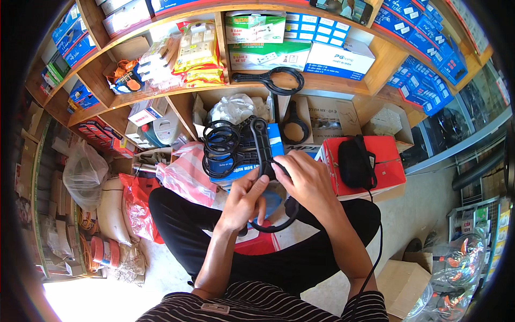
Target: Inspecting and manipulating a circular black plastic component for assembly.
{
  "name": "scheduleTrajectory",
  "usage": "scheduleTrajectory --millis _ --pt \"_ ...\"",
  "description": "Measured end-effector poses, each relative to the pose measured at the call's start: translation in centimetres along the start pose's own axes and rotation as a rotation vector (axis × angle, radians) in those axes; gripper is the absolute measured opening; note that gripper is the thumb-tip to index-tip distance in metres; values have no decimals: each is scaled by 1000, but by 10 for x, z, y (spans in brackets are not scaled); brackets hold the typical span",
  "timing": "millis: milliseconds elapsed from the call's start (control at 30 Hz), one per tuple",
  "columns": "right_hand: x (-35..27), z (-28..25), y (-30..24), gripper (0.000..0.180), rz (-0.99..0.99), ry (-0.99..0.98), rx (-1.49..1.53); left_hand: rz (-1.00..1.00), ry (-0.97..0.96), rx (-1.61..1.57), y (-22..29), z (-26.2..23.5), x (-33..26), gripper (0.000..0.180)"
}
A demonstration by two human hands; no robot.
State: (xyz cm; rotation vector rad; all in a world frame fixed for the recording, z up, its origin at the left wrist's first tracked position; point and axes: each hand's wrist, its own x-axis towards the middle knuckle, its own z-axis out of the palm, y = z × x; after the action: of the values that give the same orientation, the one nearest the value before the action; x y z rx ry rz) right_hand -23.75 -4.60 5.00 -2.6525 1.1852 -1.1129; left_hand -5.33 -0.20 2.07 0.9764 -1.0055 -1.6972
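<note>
- The left hand (244, 201) is curled shut around the lower part of a black plastic wrench (261, 155), thumb pressed up against its handle
- The right hand (306, 180) is closed over the same handle from the other side, fingers bent down across it
- The wrench stands nearly upright between the two hands, above the person's lap, its ring end curving out below the hands
- Just left of the handle's top sits a bundle of black rings (221, 145), touching or overlapping the wrench; I cannot tell which
- Behind the hands lies a blue box (276, 145), with a pink plastic bag (188, 174) to its left
- To the right, a red box (389, 166) carries a black pouch (355, 161) on top
- Two more black wrenches rest further back: one (273, 80) on the wooden shelf (343, 83), another (295, 124) leaning in the compartment below
- The person sits cross-legged in black trousers (182, 225) and a striped shirt
</note>
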Motion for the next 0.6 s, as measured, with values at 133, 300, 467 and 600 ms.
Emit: scheduleTrajectory --millis 133,300,467,600 --pt "0 -5 3 23 87 -13 76 40 -9 24 4 7 -2 36" --pt "-6 -10 4 19 319 -187 229 59 39 77 5 5 -1 33" --pt "-8 -5 7 19 254 -139 192 63 41 54 9 4 -1 33" --pt "-9 -3 7 20 165 -117 104 75 31 104 6 -2 -3 33"
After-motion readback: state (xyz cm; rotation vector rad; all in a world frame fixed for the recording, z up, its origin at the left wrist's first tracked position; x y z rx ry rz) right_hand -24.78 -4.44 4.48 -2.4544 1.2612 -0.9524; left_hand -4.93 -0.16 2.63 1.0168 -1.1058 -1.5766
